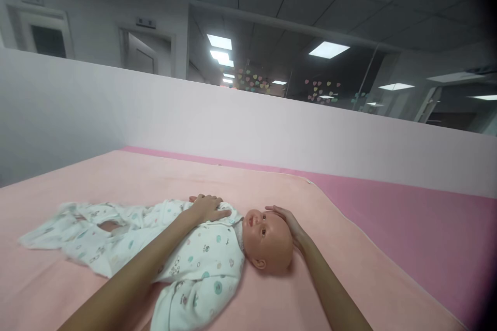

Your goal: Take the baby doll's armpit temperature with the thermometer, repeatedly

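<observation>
A baby doll lies on its back with its head to the right, its eyes open. It wears a white romper with small coloured prints, and a bare patch of the doll shows through a gap at the leg end. My left hand rests flat on the doll's upper chest, thumb apart from the fingers. Against the far side and top of the doll's head lies my right hand, its fingers stretched out and partly hidden behind the head. A small doll hand peeks out beyond my left hand.
The doll lies on a peach-coloured blanket spread over a pink mat. A low white wall runs along the back. Past it are doors, a window with heart stickers and ceiling lights.
</observation>
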Demonstrator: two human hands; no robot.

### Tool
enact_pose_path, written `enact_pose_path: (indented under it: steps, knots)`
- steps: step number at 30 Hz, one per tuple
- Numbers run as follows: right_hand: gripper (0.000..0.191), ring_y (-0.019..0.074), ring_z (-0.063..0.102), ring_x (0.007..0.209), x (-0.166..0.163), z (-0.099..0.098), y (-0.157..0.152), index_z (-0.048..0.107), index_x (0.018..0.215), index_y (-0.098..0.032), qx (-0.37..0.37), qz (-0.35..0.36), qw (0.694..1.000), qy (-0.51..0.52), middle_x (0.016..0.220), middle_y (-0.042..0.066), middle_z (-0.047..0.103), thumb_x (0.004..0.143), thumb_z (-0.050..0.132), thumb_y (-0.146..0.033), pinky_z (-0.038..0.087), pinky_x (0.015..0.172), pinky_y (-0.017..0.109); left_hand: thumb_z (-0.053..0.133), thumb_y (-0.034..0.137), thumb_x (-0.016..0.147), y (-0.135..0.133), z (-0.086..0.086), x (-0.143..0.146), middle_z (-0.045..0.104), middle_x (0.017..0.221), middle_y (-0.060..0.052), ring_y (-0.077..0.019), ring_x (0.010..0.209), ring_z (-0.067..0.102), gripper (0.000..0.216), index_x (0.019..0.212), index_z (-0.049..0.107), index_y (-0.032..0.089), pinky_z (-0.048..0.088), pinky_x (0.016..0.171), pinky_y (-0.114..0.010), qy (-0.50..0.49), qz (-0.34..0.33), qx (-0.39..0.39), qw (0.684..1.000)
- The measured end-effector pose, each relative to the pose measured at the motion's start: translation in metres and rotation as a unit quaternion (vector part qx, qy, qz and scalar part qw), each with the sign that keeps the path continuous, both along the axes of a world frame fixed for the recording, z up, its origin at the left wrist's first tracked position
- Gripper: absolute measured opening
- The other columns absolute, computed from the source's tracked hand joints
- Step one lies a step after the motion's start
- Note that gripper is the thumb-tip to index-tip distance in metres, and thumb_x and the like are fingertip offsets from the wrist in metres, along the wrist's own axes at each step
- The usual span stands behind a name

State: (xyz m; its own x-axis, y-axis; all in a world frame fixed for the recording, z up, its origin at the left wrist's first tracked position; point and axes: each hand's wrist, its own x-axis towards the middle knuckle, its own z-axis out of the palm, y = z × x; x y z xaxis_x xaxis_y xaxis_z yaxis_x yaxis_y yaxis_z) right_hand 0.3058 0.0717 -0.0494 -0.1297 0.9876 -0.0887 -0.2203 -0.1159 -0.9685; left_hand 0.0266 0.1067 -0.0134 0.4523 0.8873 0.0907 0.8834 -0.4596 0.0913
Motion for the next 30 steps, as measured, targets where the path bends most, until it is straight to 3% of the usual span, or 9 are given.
enact_pose_path:
  steps: [4, 7, 9, 12, 15, 18, 20, 23, 30]
  knots:
    - [0.038, 0.0202, 0.062, 0.085, -0.007, 0.045, 0.005, 0.065, 0.092, -0.013, 0.134, 0.037, 0.967, -0.211, 0.089, 0.009, 0.068, 0.069, 0.061, -0.043, 0.044, 0.082, 0.033, 0.029, 0.07, 0.072, -0.003, 0.003, -0.001, 0.063, 0.101, -0.012, -0.0306, 0.097, 0.055, 0.065, 0.103, 0.061, 0.021, 0.031, 0.088, -0.045, -0.018, -0.003, -0.008, 1.0]
    - [0.026, 0.019, 0.06, 0.089, -0.033, 0.09, -0.006, 0.068, 0.085, -0.016, 0.23, 0.105, 0.886, -0.389, 0.093, 0.007, 0.067, 0.069, 0.06, -0.036, 0.045, 0.078, 0.028, 0.029, 0.07, 0.072, -0.005, 0.005, -0.001, 0.064, 0.101, -0.012, -0.0304, 0.097, 0.054, 0.066, 0.107, 0.059, 0.022, 0.031, 0.088, -0.045, -0.021, -0.006, -0.018, 1.0]
    - [0.024, 0.0183, 0.061, 0.084, -0.058, 0.11, -0.017, 0.068, 0.085, -0.018, 0.233, 0.139, 0.818, -0.507, 0.092, 0.006, 0.068, 0.066, 0.061, -0.031, 0.046, 0.07, 0.025, 0.03, 0.07, 0.071, -0.005, 0.006, -0.001, 0.063, 0.102, -0.011, -0.0304, 0.097, 0.054, 0.067, 0.11, 0.058, 0.023, 0.031, 0.089, -0.045, -0.025, -0.005, -0.021, 0.999]
    - [0.038, 0.021, 0.062, 0.076, -0.099, 0.12, -0.029, 0.067, 0.09, -0.018, 0.183, 0.171, 0.713, -0.655, 0.092, 0.008, 0.068, 0.054, 0.07, -0.027, 0.046, 0.066, 0.028, 0.03, 0.07, 0.072, -0.004, 0.005, -0.005, 0.063, 0.104, -0.01, -0.0304, 0.097, 0.053, 0.065, 0.111, 0.057, 0.026, 0.031, 0.089, -0.045, -0.041, -0.007, -0.026, 0.999]
    - [0.046, 0.0273, 0.061, 0.084, -0.129, 0.109, -0.03, 0.065, 0.089, -0.019, 0.163, 0.137, 0.628, -0.748, 0.09, 0.008, 0.067, 0.044, 0.074, -0.017, 0.037, 0.088, 0.043, 0.031, 0.069, 0.072, -0.002, 0.005, -0.012, 0.063, 0.105, -0.009, -0.0313, 0.1, 0.051, 0.062, 0.11, 0.056, 0.028, 0.032, 0.087, -0.045, -0.064, -0.009, -0.054, 0.996]
    - [0.027, 0.0262, 0.061, 0.085, -0.142, 0.093, -0.024, 0.063, 0.079, -0.019, 0.186, 0.101, 0.613, -0.761, 0.083, 0.007, 0.068, 0.054, 0.067, -0.011, 0.023, 0.097, 0.049, 0.033, 0.07, 0.071, -0.001, 0.008, -0.019, 0.063, 0.105, -0.007, -0.0328, 0.105, 0.047, 0.06, 0.111, 0.053, 0.03, 0.034, 0.083, -0.044, -0.09, 0.002, -0.092, 0.992]
    - [0.016, 0.0245, 0.061, 0.085, -0.143, 0.087, -0.019, 0.062, 0.078, -0.018, 0.216, 0.077, 0.61, -0.758, 0.082, 0.009, 0.067, 0.064, 0.058, -0.011, 0.025, 0.095, 0.046, 0.033, 0.07, 0.071, -0.001, 0.011, -0.021, 0.064, 0.098, -0.007, -0.0309, 0.1, 0.05, 0.06, 0.108, 0.051, 0.027, 0.035, 0.081, -0.043, -0.102, 0.021, -0.108, 0.989]
    - [0.018, 0.0232, 0.062, 0.084, -0.141, 0.085, -0.014, 0.062, 0.082, -0.015, 0.244, 0.031, 0.6, -0.761, 0.083, 0.012, 0.067, 0.075, 0.047, -0.011, 0.031, 0.087, 0.04, 0.028, 0.068, 0.074, -0.002, 0.017, -0.021, 0.064, 0.09, -0.007, -0.0255, 0.084, 0.055, 0.058, 0.101, 0.049, 0.021, 0.037, 0.078, -0.041, -0.115, 0.036, -0.13, 0.984]
    - [0.017, 0.0208, 0.062, 0.08, -0.142, 0.089, -0.007, 0.063, 0.08, -0.017, 0.25, -0.051, 0.596, -0.761, 0.078, 0.009, 0.067, 0.076, 0.047, -0.013, 0.032, 0.074, 0.033, 0.026, 0.067, 0.076, -0.001, 0.029, -0.028, 0.06, 0.088, -0.004, -0.0187, 0.074, 0.053, 0.056, 0.09, 0.051, 0.02, 0.039, 0.065, -0.029, -0.179, -0.058, -0.188, 0.964]
